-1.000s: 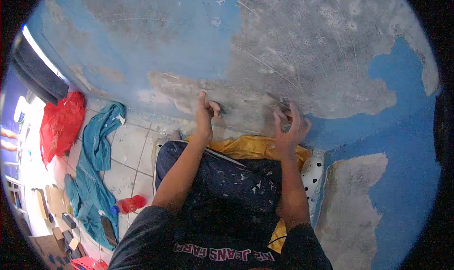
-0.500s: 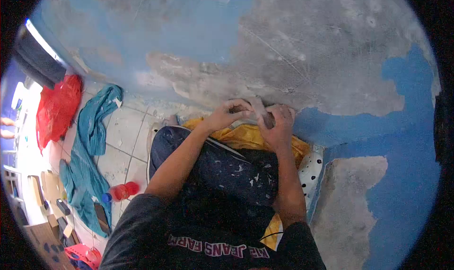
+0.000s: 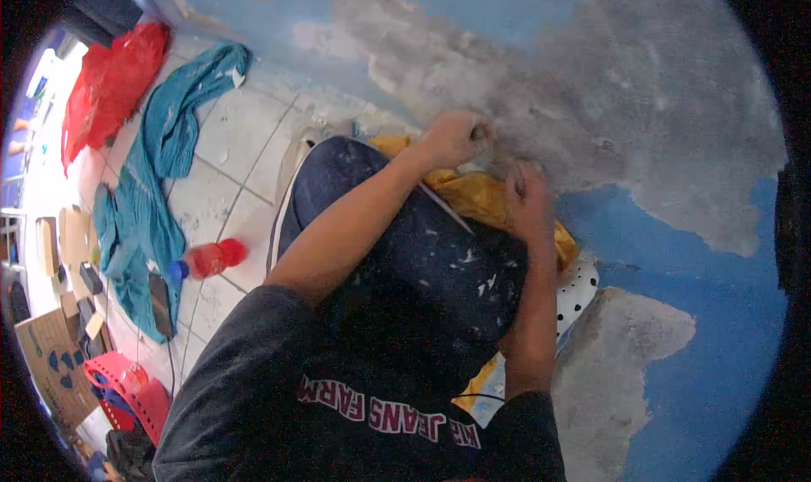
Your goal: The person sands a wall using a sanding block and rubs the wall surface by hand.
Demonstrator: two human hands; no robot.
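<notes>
My left hand point(image 3: 459, 140) is curled in front of the patchy wall point(image 3: 557, 102), its fingers bent inward. Lower and to the right, my right hand point(image 3: 530, 196) is also closed, over a yellow cloth point(image 3: 473, 196). A gap separates the two hands. Both are slightly blurred, and what either one holds, if anything, is hidden. Beneath my forearms are dark trousers point(image 3: 397, 220) spotted with white flecks. The wall has grey bare areas among blue paint.
On the tiled floor point(image 3: 241, 148) to the left lie a teal cloth point(image 3: 139, 199), a red bag point(image 3: 114, 85) and a bottle of red liquid point(image 3: 207, 259). Farther down are a pink basket point(image 3: 135, 389) and cardboard point(image 3: 55, 364). A white, black-spotted object point(image 3: 577, 292) is beside my right forearm.
My hands were together around a greyish strip; now they are apart and the strip is not visible. The view has shifted, so the floor items sit higher in it.
</notes>
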